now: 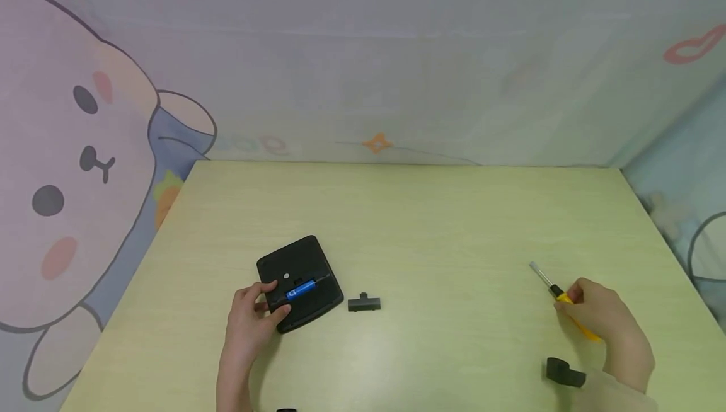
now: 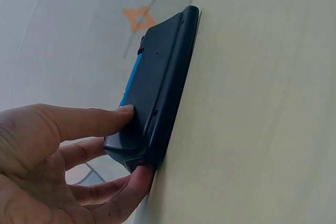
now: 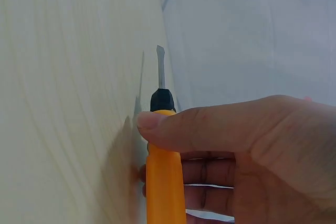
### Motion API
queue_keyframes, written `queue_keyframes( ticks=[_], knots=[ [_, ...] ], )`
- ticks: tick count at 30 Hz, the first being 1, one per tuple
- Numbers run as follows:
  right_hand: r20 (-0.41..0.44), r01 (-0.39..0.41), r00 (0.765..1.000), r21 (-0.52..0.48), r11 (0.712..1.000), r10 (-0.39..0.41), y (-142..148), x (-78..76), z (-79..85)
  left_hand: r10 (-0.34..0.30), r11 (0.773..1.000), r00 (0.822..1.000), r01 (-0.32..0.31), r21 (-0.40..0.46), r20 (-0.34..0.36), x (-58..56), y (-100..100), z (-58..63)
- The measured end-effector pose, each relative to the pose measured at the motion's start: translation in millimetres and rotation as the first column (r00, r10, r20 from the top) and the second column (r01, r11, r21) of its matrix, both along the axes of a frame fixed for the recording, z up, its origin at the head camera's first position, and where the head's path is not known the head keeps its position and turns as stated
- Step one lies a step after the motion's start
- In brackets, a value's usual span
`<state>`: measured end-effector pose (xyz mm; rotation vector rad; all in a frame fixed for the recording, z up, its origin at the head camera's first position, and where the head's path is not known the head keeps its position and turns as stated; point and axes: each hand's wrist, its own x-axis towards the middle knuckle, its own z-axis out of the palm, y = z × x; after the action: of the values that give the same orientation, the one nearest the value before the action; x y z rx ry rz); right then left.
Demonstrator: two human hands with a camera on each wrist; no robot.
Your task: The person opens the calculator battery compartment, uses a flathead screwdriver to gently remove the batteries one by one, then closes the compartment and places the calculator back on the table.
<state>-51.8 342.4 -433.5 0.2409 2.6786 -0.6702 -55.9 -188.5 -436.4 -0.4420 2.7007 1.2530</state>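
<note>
My left hand (image 1: 249, 317) grips the left edge of a black calculator (image 1: 306, 257), thumb on its upturned back and fingers at the side and underneath. A blue battery (image 1: 300, 290) lies in the open slot on that back; in the left wrist view only the blue edge of the battery (image 2: 130, 80) shows. Just right of the calculator is a small dark battery cover (image 1: 364, 304) with a tab. Far to the right, my right hand (image 1: 604, 311) pinches a screwdriver (image 3: 165, 182) by its yellow handle, flat metal tip pointing away, close over the table.
The pale wood table (image 1: 442, 229) reaches back to a printed cloth (image 1: 425, 84) with a cartoon animal on the left. A black wrist device (image 1: 564, 372) is beside my right forearm. Another small dark object (image 1: 286, 410) peeks in at the bottom edge.
</note>
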Motion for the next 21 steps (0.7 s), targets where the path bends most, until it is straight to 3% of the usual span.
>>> queue_keyframes(
  ticks=[12,21],
  knots=[
    [-0.02,-0.034,0.999,0.001,0.999,0.034,-4,-4.0,10.6,0.016,1.0,1.0,-0.016,0.011,-0.023,0.8,2,-4.7],
    [-0.099,-0.066,0.993,0.02,0.998,0.068,-9,-6.3,18.2,0.01,1.0,0.999,-0.009,0.026,-0.032,-2.3,12,-6.3]
  ],
)
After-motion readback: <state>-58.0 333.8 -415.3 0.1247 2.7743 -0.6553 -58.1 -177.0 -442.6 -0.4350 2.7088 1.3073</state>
